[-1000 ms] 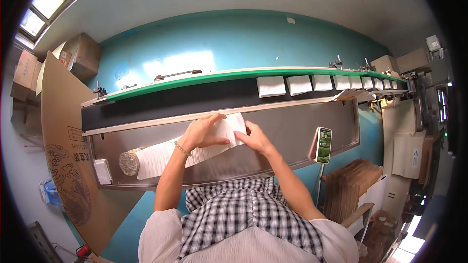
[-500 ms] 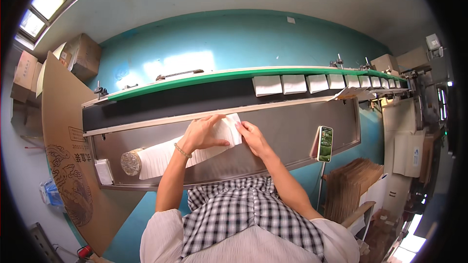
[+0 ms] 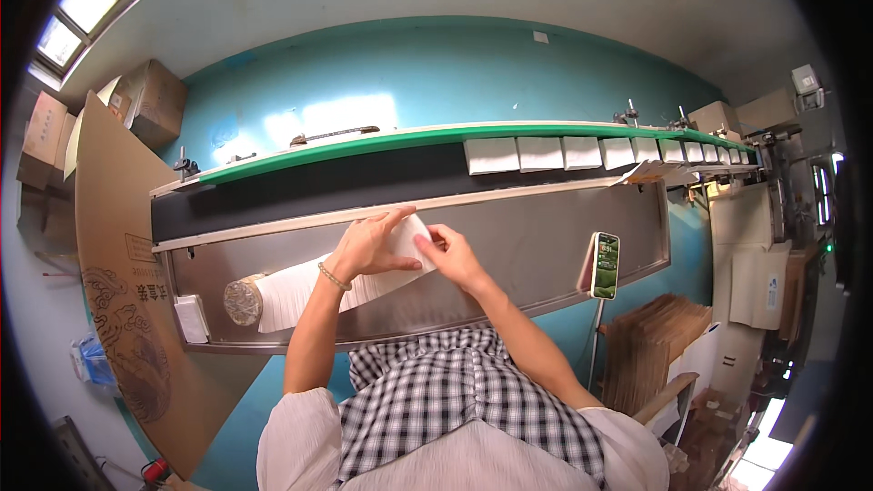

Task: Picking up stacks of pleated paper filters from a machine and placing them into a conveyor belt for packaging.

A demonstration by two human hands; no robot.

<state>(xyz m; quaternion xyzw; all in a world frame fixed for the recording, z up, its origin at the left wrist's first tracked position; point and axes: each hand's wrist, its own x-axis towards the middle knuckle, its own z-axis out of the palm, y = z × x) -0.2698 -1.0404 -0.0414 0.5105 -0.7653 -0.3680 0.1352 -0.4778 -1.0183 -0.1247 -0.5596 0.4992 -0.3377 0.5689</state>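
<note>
A long row of folded white tissues [image 3: 300, 296] lies slantwise on the grey metal tabletop [image 3: 536, 236]. A round, patterned, shiny piece [image 3: 243, 300] sits against its left end. My left hand [image 3: 371, 245] spans the right end of the row, thumb on the near side and fingers on the far side. My right hand [image 3: 453, 257] has its fingers bent against the end tissues [image 3: 411, 238], thumb and fingertips pressed on their right edge. How many tissues lie between the fingers is hidden. A beaded bracelet circles my left wrist.
Behind the tabletop runs a black conveyor belt [image 3: 346, 188] under a green rail [image 3: 364, 142]. Several white tissue packs [image 3: 492, 156] stand along its right part. A phone [image 3: 605, 265] on a stand is right of me, above stacked brown cardboard [image 3: 650, 350]. A large cardboard sheet [image 3: 123, 282] rises at left.
My right hand has moved left, and its fingers now lie over the end tissues. The left hand stays around the row. The white packs on the belt have shifted slightly left.
</note>
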